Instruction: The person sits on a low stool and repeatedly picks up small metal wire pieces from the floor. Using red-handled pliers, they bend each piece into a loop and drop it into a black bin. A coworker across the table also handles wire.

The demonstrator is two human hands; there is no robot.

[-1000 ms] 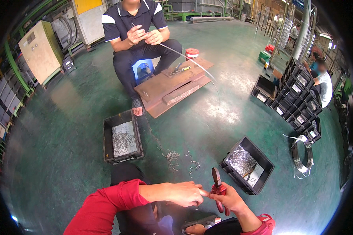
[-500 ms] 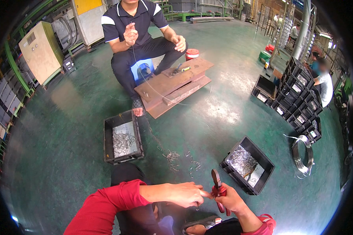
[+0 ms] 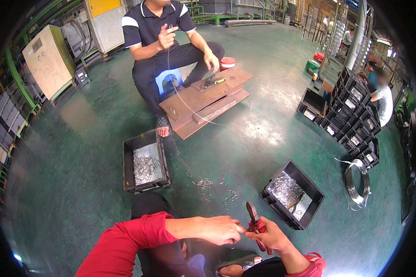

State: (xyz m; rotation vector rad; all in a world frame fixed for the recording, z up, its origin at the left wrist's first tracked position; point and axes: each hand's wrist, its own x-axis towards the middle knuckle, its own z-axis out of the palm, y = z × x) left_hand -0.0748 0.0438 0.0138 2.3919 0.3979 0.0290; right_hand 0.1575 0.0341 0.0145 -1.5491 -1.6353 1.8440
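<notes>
My right hand (image 3: 273, 236) is closed around red-handled pliers (image 3: 260, 226), their dark jaws pointing up and away from me. Right beside it, my left hand (image 3: 221, 230) is closed in a pinch, its fingertips nearly meeting my right fingers. A short piece of bent wire (image 3: 233, 246) shows just under the left fingers; most of it is hidden. On the floor ahead lie a tangle of wire hooks (image 3: 204, 188) and several loose wire hooks (image 3: 233, 197).
Black crates with wire pieces stand at left (image 3: 167, 174) and right (image 3: 313, 220). Across from me a seated person (image 3: 159, 32) holds a long wire (image 3: 186, 102) over a rusty steel beam (image 3: 212, 99) with tools. Stacked crates (image 3: 344, 117) and a wire coil (image 3: 363, 182) are at right.
The pliers have tipped slightly to the left in my right hand; my left hand is nearly still. The person opposite has shifted the wire-holding hand rightward and lowered the other hand toward the tools.
</notes>
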